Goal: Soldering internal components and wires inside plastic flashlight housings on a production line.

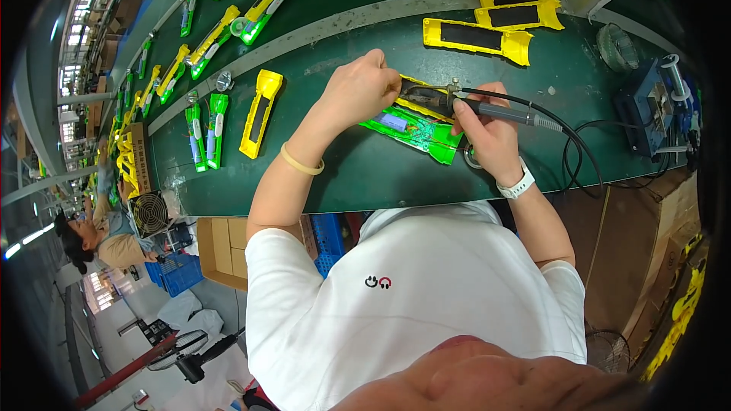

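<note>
My right hand [489, 137] grips a soldering iron [512, 113], its grey handle trailing a black cable to the right and its tip end pointing left over the work. Opposite it, my left hand [358, 90] is closed in a pinch; what its fingers hold is hidden. Between the hands a yellow half shell [415, 81] with a black inner strip lies partly covered by the iron and fingers. Just below sits a green half shell [443, 154] containing a blue cylindrical cell [391, 121], a green circuit board [423, 134] and thin wires.
Yellow shells [478, 36] lie at the back right, near a blue soldering stand [647, 103] and a wire coil [617, 47]. Left of my hands are another yellow shell [261, 114] and green units [216, 131]. A metal rail [343, 23] crosses the bench; a co-worker [106, 237] is far left.
</note>
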